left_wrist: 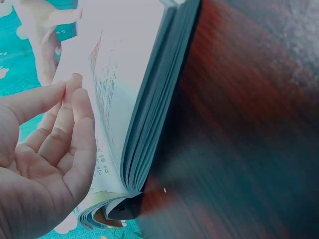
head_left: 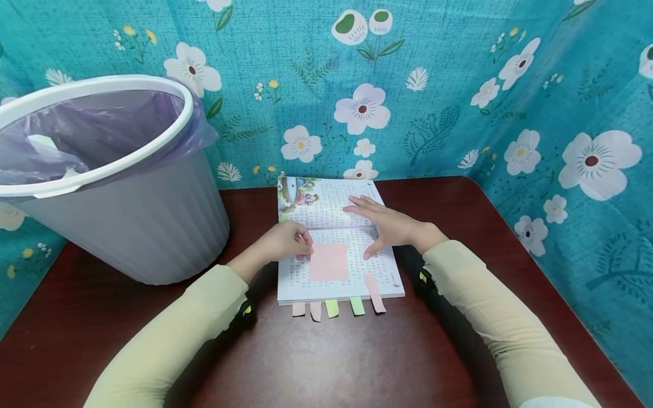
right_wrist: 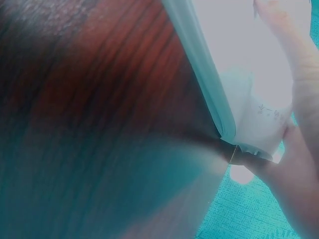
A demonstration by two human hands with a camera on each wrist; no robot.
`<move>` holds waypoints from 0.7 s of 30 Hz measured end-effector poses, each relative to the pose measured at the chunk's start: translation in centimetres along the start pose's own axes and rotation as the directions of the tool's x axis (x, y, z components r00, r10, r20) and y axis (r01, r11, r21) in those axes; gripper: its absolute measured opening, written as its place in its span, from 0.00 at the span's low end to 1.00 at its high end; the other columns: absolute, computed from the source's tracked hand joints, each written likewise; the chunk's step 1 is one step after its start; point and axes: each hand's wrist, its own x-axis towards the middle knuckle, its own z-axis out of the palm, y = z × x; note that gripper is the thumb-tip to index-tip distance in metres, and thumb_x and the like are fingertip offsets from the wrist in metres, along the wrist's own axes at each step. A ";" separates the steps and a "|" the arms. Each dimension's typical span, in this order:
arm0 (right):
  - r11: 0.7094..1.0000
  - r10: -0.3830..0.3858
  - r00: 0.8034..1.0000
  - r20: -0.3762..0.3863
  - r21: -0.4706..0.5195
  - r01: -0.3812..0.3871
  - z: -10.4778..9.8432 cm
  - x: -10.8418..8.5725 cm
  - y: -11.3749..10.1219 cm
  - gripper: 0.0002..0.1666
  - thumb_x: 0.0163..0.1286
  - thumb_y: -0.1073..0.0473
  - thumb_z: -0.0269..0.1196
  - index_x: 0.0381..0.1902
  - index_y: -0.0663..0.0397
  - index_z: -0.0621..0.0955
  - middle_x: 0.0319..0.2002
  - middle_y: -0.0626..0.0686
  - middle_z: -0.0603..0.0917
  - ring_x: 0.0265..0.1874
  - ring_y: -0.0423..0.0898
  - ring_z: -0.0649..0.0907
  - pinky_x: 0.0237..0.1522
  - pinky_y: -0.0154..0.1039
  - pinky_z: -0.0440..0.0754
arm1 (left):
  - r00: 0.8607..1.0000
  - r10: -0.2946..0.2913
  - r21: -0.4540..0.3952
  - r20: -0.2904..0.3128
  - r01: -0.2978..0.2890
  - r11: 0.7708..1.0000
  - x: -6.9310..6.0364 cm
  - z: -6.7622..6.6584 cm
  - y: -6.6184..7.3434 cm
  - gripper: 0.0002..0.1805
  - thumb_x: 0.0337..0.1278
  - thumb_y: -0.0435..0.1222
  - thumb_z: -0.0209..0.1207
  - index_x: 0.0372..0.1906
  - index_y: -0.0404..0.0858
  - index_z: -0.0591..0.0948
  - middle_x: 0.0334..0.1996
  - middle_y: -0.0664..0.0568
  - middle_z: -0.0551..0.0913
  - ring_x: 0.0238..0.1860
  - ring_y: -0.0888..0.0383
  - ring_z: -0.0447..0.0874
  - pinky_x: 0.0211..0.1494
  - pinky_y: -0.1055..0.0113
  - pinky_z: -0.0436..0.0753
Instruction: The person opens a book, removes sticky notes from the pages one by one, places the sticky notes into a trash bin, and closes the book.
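Note:
An open book [head_left: 326, 218] with printed text and a coloured picture at its upper left lies on the table. A square pink sticky note [head_left: 329, 263] is on its lower page. My left hand [head_left: 288, 241] pinches the note's upper left edge between thumb and fingers; in the left wrist view that left hand [left_wrist: 55, 134] has thumb and fingertip together beside the page edges. My right hand [head_left: 393, 225] rests over the book's right side with its fingers spread, holding nothing. The right wrist view shows only part of this right hand [right_wrist: 299, 74], washed out by glare.
Several pink, yellow and green sticky tabs [head_left: 357, 306] stick out below the book's near edge. A grey bin [head_left: 153, 221] with a purple liner stands on the left. Behind and to the right hangs a teal flowered cloth [head_left: 439, 73]. The table [head_left: 326, 362] is dark reddish wood.

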 end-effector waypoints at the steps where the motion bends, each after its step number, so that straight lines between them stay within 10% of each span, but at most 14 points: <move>1: 1.000 -0.002 1.000 0.000 -0.002 0.002 0.0 0.0 0.0 0.68 0.47 0.46 0.84 0.80 0.55 0.60 0.81 0.61 0.49 0.79 0.64 0.46 0.73 0.64 0.54 | 1.000 -0.006 -0.005 0.000 0.006 1.000 -0.1 0.0 0.0 0.05 0.63 0.32 0.69 0.34 0.34 0.86 0.23 0.48 0.84 0.27 0.57 0.80 0.34 0.67 0.74; 21: 1.000 -0.002 1.000 0.000 -0.013 0.002 0.2 0.2 0.3 0.70 0.45 0.46 0.85 0.80 0.54 0.60 0.82 0.60 0.48 0.80 0.63 0.45 0.74 0.64 0.51 | 0.999 0.011 -0.133 -0.042 -0.016 0.991 -1.6 -0.5 -0.7 0.05 0.62 0.32 0.68 0.35 0.33 0.87 0.26 0.48 0.86 0.30 0.55 0.83 0.34 0.66 0.77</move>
